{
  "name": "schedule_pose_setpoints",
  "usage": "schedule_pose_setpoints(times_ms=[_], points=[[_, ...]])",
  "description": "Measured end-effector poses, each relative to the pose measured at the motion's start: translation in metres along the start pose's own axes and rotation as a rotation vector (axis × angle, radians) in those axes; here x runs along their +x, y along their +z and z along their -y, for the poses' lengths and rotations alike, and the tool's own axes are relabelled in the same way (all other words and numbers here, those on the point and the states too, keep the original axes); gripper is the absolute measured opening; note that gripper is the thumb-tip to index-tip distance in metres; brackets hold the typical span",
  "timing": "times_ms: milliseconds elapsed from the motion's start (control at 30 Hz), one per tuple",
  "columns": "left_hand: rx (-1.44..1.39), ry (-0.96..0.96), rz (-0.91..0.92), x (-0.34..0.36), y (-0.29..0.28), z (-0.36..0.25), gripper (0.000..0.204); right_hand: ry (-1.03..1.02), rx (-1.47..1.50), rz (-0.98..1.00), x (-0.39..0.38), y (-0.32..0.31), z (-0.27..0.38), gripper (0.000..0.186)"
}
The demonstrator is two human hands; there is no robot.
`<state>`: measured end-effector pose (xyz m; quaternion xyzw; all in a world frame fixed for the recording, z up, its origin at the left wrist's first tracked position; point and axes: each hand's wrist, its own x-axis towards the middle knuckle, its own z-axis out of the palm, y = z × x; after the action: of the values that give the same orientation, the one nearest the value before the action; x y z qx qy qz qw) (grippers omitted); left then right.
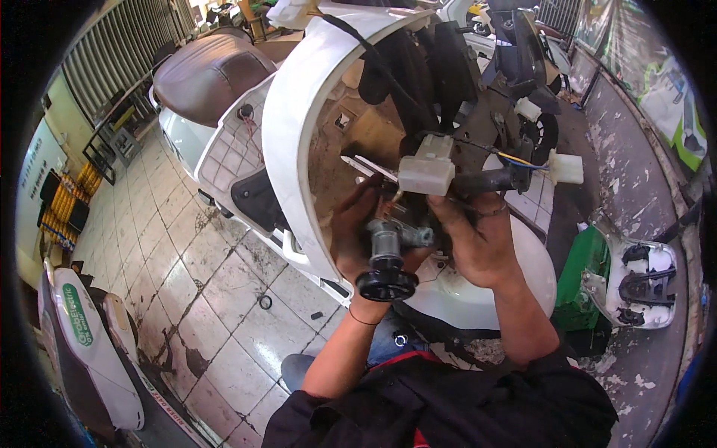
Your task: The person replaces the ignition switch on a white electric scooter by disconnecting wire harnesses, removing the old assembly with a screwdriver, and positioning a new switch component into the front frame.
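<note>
A white plastic connector [427, 175] sits in front of the scooter's opened front, with wires running from it. My right hand [478, 243] is closed at its lower side, the thumb against the connector and the other fingers hidden behind. My left hand [352, 235] is curled just left of it, partly hidden by a metal lock cylinder [385, 243] with a black round cap [386, 284]. Near the left fingertips shows a thin silver pointed tool [366, 167]; whether the fingers grip it or the lock is unclear. A second white connector [565, 167] hangs on coloured wires at the right.
The white scooter's curved front panel [287, 142] rises beside my left hand, its brown seat [213, 75] beyond. White body panels [89, 343] stand at lower left. On the tiled floor lies a black ring [265, 302]. A green box [582, 276] and a white-and-black part [642, 287] are right.
</note>
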<state>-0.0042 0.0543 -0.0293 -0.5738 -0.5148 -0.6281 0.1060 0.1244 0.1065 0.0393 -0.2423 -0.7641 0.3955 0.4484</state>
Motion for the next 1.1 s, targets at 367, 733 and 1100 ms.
schedule_pose_setpoints(times_ms=[367,733,1100], points=[[0.219,0.056,0.273,-0.004,0.005,0.007,0.038,0.169,-0.212,0.454,-0.029,-0.055,0.033,0.031],[0.129,-0.051,0.173,-0.018,0.028,0.027,0.039,-0.172,-0.229,0.627,-0.012,-0.047,0.091,0.014],[-0.378,-0.325,0.185,-0.029,0.031,0.023,0.083,-0.469,-0.657,0.605,0.026,-0.020,0.140,0.015]])
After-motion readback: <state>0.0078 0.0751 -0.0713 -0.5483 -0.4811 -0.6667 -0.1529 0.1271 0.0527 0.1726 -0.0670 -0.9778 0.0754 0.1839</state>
